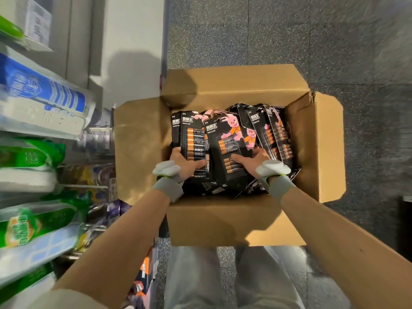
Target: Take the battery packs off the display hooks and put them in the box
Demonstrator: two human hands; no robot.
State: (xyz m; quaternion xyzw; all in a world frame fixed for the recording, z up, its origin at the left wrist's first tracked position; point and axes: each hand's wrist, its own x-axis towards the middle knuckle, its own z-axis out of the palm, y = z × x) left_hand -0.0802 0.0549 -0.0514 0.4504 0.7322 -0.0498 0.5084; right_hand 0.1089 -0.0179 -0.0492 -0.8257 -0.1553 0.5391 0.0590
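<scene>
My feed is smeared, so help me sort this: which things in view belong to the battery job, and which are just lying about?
For the job: battery packs, piled in the cardboard box; left hand and right hand, each gripping packs.
Lying about: blue-and-white packages and green packages at left.

Open from above between the spread flaps of the box [234,81], crowded inside with leaning battery packs [229,141], hemmed on the left by stocked shelves [33,108], with bare floor [334,41] right and far.
</scene>
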